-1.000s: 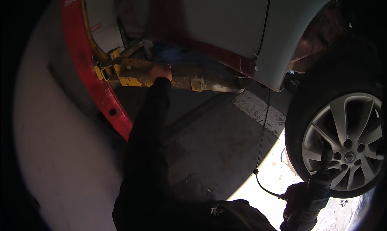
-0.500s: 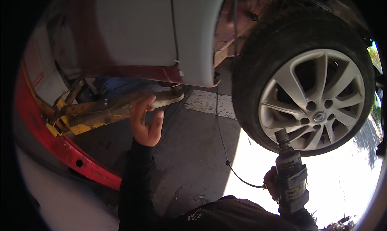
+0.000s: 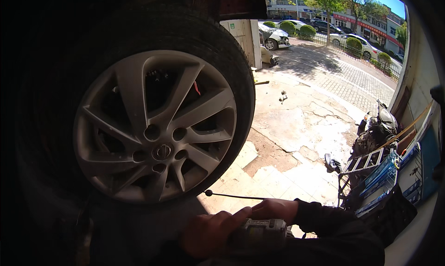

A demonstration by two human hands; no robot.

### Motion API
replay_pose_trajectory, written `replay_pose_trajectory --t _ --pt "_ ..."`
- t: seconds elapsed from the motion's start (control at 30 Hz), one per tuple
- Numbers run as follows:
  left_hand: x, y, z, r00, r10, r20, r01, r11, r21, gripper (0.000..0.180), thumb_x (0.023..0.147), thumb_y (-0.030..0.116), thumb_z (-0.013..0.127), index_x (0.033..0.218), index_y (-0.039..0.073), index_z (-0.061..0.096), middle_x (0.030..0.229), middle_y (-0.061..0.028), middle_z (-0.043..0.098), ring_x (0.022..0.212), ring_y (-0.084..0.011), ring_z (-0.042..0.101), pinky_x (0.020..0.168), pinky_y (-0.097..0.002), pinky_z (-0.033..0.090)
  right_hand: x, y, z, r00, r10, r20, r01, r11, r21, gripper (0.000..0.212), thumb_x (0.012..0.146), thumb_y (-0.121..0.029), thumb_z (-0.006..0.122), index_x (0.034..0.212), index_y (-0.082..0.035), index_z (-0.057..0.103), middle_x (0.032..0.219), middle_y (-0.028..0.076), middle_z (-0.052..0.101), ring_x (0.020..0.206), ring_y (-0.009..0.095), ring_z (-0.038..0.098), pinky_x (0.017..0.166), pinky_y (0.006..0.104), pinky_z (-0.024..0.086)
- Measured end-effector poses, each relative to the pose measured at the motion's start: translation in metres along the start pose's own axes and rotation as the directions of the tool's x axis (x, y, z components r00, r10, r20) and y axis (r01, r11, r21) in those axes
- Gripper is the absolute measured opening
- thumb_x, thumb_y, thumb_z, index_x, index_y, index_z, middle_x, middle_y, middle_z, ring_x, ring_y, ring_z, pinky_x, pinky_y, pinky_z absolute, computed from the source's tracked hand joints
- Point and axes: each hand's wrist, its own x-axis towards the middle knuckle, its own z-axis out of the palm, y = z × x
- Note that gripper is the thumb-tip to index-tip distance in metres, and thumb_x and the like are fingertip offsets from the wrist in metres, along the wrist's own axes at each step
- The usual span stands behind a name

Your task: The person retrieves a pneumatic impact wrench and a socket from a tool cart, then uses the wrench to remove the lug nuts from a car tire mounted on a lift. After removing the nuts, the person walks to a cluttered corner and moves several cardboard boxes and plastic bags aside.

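Both of the person's bare hands are low in front, gathered about a chunky grey and black power tool (image 3: 264,232). The right hand (image 3: 273,210), coming out of a dark sleeve (image 3: 331,222), is clamped on the far side of the tool, though its fingertips are hidden from me. The left hand (image 3: 211,231) lies against the tool's other side, fingers bent and close together; I can't tell whether they grip it or just rest there. The tool sits below and to the right of a big car wheel (image 3: 162,151), upright with grey spokes and a black tyre (image 3: 234,66). Its nose is lost in shadow, so contact with the wheel can't be made out. A thin black cord (image 3: 238,197) with a small ball on it runs just above the hands. Over to the right stands a rack (image 3: 378,182) of blue packets, and outside, beyond the cracked floor (image 3: 320,127), a white car (image 3: 274,37) is parked.
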Motion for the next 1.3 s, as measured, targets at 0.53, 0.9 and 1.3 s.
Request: replay_pose_trajectory --t 0.53,0.9,1.3 --pt "0.324 -0.082 0.244 0.648 -0.718 -0.253 0.395 0.601 -0.695 0.089 0.063 0.014 0.103 0.137 0.002 0.056 0.122 -0.0144 0.072 0.111 -0.0229 0.070 0.095 -0.0391 0.059 -0.197 0.169 -0.327 0.832 0.024 -0.554 -0.402 0.715 -0.572 0.060 0.081 -0.026 0.090 0.130 -0.005 0.064 0.124 0.015 0.064 0.119 0.036 0.061 0.101 0.0460 0.051" --pt "0.519 -0.269 0.276 0.483 -0.860 0.162 0.429 0.072 -0.900 0.065 0.069 -0.007 0.085 0.128 0.002 0.060 0.096 -0.0090 0.073 0.065 -0.0144 0.065 0.049 -0.0280 0.051 -0.183 0.346 -0.557 0.894 0.380 -0.235 -0.435 0.619 -0.654 0.051 0.089 -0.060 0.075 0.107 -0.012 0.068 0.100 0.011 0.070 0.102 0.034 0.068 0.087 0.0465 0.052" --pt "0.867 -0.492 0.217 0.826 -0.497 0.265 0.558 0.786 -0.267 0.082 0.070 0.029 0.099 0.138 0.008 0.057 0.116 -0.0140 0.075 0.107 -0.0266 0.074 0.095 -0.0405 0.059 -0.171 0.538 -0.758 0.716 0.601 -0.355 -0.627 0.777 0.051 0.044 0.086 -0.039 0.084 0.110 -0.005 0.071 0.094 0.016 0.075 0.087 0.033 0.073 0.080 0.0433 0.057"
